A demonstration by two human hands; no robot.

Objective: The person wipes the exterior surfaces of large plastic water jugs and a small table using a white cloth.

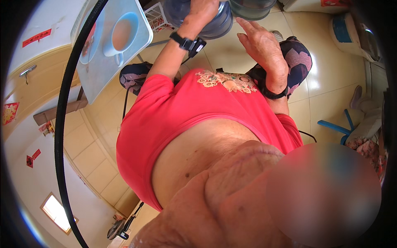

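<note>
My left hand reaches to the top edge of the picture, over a large translucent blue water bottle; its fingertips are cut off, so its hold cannot be told. A black strap with a small device is round that wrist. My right hand is held above my knee, back upward, thumb and fingers apart, with nothing in it. It wears a black wristband. A second large bottle stands beside the first, partly out of view.
To the left, a pale table bears a light blue mug with a brownish drink and a round dish. A white wire rack is near the bottles. At right are a pale container and blue bars above the tiled floor.
</note>
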